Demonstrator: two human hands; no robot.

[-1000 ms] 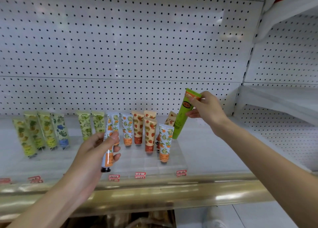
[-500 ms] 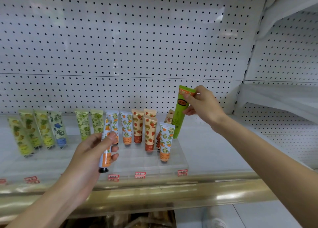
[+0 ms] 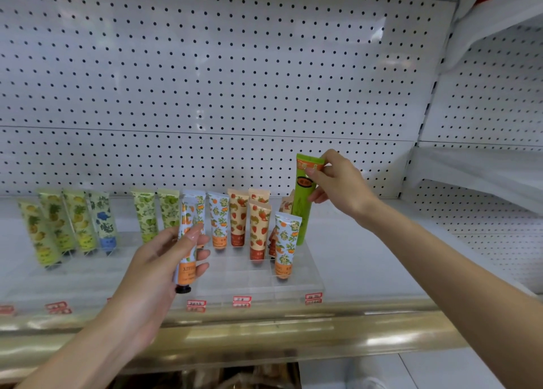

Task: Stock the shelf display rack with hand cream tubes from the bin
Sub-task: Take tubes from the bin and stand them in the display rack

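Both arms extended: right hand (image 3: pixel 338 183) fingers pinch upright green tube (image 3: pixel 304 206); left hand (image 3: pixel 164 259) grips orange-patterned tube (image 3: pixel 186 250).

The left hand (image 3: pixel 160 271) is raised at the near left, thumb up and fingers curled, gripping a small white-and-orange flower-printed plastic tube with a black cap (image 3: pixel 185 266) upright. The bare left forearm (image 3: pixel 88 344) runs down to the near left corner. The right hand (image 3: pixel 338 187) reaches farther in, right of centre, its fingertips pinching the flat top end of a tall green plastic tube (image 3: pixel 304 209). The bare right forearm (image 3: pixel 440 256) stretches back to the near right edge.
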